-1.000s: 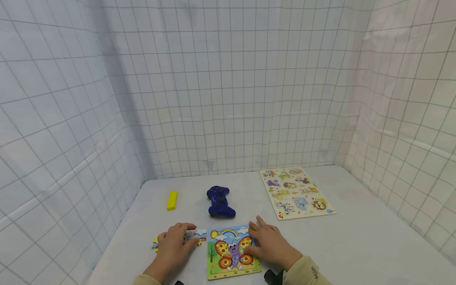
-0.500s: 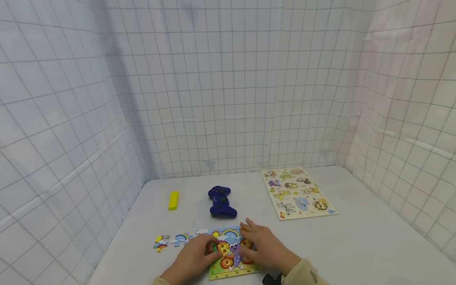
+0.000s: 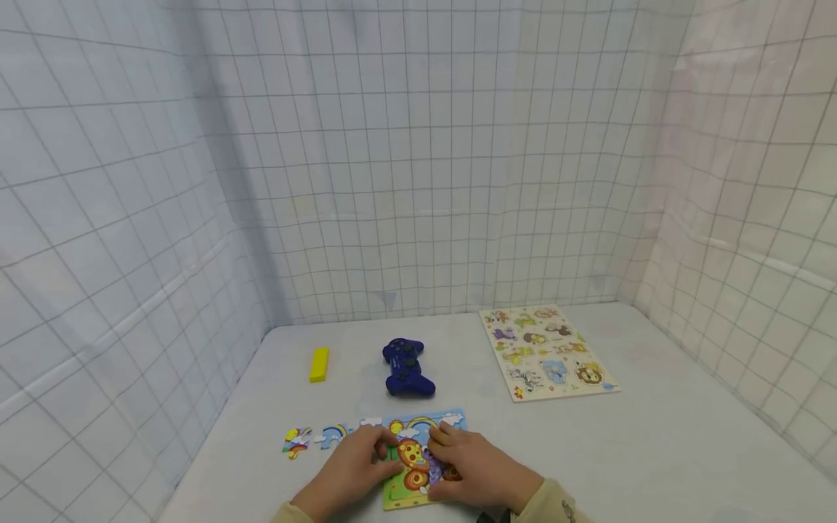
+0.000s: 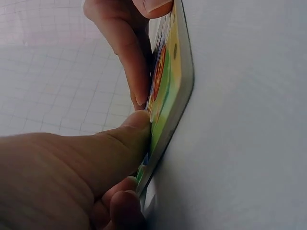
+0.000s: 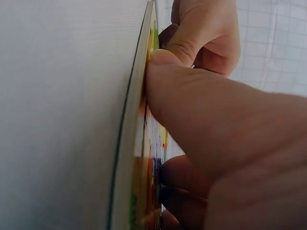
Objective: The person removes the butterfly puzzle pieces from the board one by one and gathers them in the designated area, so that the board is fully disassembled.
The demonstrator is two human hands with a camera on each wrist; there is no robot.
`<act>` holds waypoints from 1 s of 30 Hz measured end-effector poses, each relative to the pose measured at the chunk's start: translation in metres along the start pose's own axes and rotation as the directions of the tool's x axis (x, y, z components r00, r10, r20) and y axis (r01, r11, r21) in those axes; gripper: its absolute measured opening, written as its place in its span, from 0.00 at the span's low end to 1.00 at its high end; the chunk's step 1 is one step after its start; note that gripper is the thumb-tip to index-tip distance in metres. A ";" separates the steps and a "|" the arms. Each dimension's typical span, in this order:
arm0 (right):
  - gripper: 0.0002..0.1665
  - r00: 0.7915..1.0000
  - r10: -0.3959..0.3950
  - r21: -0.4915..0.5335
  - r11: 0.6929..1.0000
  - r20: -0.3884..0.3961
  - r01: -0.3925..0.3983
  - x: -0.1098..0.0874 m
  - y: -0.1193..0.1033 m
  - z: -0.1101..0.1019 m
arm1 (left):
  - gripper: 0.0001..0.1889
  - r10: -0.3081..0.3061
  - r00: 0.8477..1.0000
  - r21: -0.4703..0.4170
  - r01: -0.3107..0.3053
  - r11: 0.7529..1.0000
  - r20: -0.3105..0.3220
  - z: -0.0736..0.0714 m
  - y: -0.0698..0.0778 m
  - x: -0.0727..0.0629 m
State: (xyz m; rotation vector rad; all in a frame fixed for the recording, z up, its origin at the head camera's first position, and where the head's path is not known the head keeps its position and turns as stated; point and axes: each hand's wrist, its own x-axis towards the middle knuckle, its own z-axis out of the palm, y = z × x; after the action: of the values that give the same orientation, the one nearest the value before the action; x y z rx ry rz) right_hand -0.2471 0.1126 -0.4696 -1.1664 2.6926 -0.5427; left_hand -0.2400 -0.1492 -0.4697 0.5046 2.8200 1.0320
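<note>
A butterfly jigsaw puzzle [image 3: 412,454] in a flat square board lies on the white table, with both hands over it. At its left side is my left hand [image 3: 353,465]; the thumb [image 4: 115,146] touches the picture, and the other fingers bend close to the board's edge. My right hand [image 3: 480,468] covers the puzzle's right part. Its thumb [image 5: 187,100] presses near the front border while the fingertips rest on the picture, hiding one butterfly wing. Loose jigsaw pieces [image 3: 335,436] with rainbow and cloud prints lie in a row to the left.
Behind the puzzle sits a dark blue game controller [image 3: 407,369]. A yellow block [image 3: 319,365] lies farther left. Toward the back right is a cream board with animal pictures [image 3: 549,356]. Grid-patterned white curtains [image 3: 425,160] enclose the table on three sides.
My left hand has moved right, off the loose pieces and onto the puzzle's left side. My right hand has slid left across the picture, uncovering the top right corner.
</note>
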 end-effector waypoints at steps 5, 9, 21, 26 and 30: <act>0.46 1.000 -0.017 -0.011 1.000 -0.010 0.017 0.000 0.001 0.000 | 0.19 -0.040 0.999 -0.004 0.040 0.999 0.002 0.003 -0.003 0.003; 0.46 1.000 -0.017 -0.013 1.000 -0.004 0.017 0.001 0.002 0.002 | 0.19 -0.057 0.998 -0.007 0.057 0.998 0.009 0.003 -0.002 0.002; 0.46 1.000 -0.009 -0.023 1.000 -0.017 0.008 0.002 0.000 -0.001 | 0.20 -0.028 1.000 0.013 0.028 1.000 -0.003 -0.001 -0.002 0.002; 0.46 1.000 -0.006 -0.018 1.000 -0.008 0.006 0.003 -0.001 -0.001 | 0.21 -0.057 0.998 0.006 0.056 0.998 0.004 0.000 -0.003 0.003; 0.46 1.000 -0.003 -0.016 1.000 -0.010 0.003 0.003 -0.001 0.000 | 0.22 -0.064 0.998 -0.009 0.064 0.998 0.019 -0.002 -0.003 0.002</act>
State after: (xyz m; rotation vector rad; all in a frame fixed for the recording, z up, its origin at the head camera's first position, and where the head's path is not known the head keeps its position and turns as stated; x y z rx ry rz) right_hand -0.2483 0.1100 -0.4692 -1.1749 2.7088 -0.5290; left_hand -0.2435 -0.1520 -0.4698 0.4178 2.7940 1.0222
